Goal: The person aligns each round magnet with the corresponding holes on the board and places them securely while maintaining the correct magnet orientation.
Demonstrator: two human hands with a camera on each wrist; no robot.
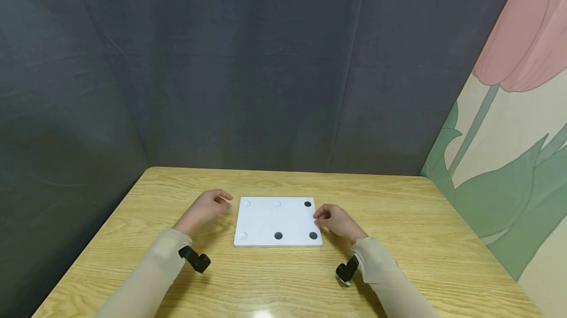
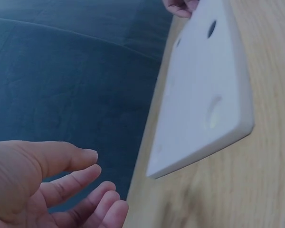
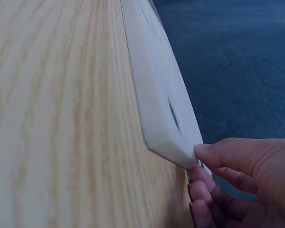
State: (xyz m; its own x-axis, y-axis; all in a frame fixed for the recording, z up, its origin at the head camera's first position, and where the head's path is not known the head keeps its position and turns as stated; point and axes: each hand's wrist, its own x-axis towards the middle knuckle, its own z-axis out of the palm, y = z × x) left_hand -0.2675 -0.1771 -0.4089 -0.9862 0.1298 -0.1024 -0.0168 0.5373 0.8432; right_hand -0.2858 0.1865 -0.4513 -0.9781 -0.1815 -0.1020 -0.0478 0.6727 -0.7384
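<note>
A flat white board [image 1: 276, 222] lies on the table, marked with round spots. Three of them are dark, such as the dark spot [image 1: 278, 236] at its near edge; three pale ones, such as the pale spot [image 1: 243, 235], show toward its left. At the right edge of the board, my right hand [image 1: 335, 220] pinches the rim, with the thumb [image 3: 223, 154] over the edge and the curled fingers against its side. My left hand [image 1: 209, 208] hovers beside the left edge, apart from it. Its fingers [image 2: 73, 183] are relaxed and hold nothing.
The wood-grain table [image 1: 248, 278] extends around the board on all sides. A dark curtain [image 1: 248, 72] hangs behind the table and on the left. To the right rises a wall [image 1: 509, 160] painted with a pink tulip. Both wrists carry small black cameras.
</note>
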